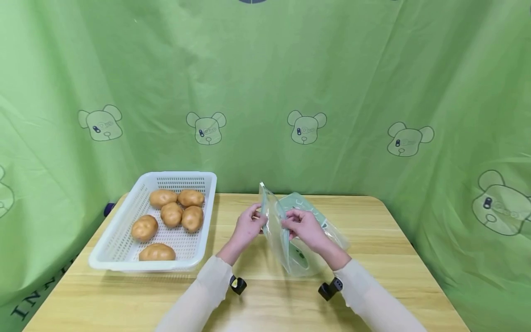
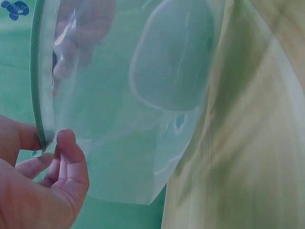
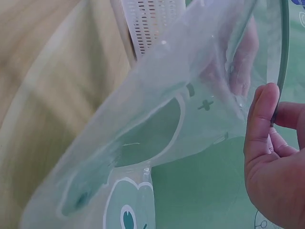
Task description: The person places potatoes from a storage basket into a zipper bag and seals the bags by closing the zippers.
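A clear plastic zip bag [image 1: 274, 230] with green printing stands upright between both hands, its mouth spread apart. My left hand [image 1: 250, 223] pinches one side of the green-edged opening between thumb and fingers; the left wrist view shows the thumb and fingertips at the zip strip [image 2: 35, 86]. On the opposite side, my right hand [image 1: 306, 228] pinches the other edge, seen closely in the right wrist view with the thumb against the rim strip [image 3: 284, 47]. Nothing shows inside the bag. Another green-printed bag [image 1: 303, 203] lies flat on the table behind the right hand.
To the left stands a white perforated plastic basket [image 1: 209, 216] with several brown potatoes [image 1: 171, 214] in it. Everything rests on a light wooden table [image 1: 265, 309]. A green curtain [image 1: 257, 60] printed with bear heads hangs along the back and sides.
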`<state>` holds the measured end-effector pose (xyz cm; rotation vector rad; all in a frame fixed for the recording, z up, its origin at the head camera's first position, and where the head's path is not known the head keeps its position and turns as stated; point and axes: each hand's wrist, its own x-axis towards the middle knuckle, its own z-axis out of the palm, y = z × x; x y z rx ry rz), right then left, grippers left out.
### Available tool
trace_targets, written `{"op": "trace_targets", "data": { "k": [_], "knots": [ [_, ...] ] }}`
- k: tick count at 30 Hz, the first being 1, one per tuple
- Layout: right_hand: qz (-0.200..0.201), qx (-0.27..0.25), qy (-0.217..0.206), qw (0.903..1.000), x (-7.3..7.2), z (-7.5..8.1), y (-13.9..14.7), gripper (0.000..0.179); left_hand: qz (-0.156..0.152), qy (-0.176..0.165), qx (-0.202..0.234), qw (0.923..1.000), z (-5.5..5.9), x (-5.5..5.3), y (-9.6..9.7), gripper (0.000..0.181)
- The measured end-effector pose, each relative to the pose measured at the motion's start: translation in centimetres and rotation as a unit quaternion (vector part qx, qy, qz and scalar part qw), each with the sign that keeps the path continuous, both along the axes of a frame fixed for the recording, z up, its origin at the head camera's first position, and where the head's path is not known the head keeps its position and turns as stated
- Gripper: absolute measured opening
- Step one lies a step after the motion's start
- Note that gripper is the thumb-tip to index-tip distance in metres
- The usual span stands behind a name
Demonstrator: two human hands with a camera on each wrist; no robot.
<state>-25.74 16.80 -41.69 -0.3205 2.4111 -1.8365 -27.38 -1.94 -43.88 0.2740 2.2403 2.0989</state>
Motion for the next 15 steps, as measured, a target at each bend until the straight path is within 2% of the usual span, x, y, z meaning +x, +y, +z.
{"op": "trace_targets", "data": {
  "k": [5,10,15],
  "knots": [
    [-0.031,-0.006,0.01,0.9995,-0.5,0.5,0.8,0.022,-0.016,0.01,-0.021,0.9996,-0.5,0.8,0.2,0.041],
    [-0.058,-0.007,0.017,0.9981,-0.9,1.4,1.5,0.022,0.004,0.026,-0.033,0.9991,-0.7,1.1,0.1,0.035],
    [-0.067,-0.013,0.013,0.9976,-1.2,1.6,2.2,0.021,0.019,0.038,-0.035,0.9985,-0.9,1.0,-0.2,0.031]
  ]
}}
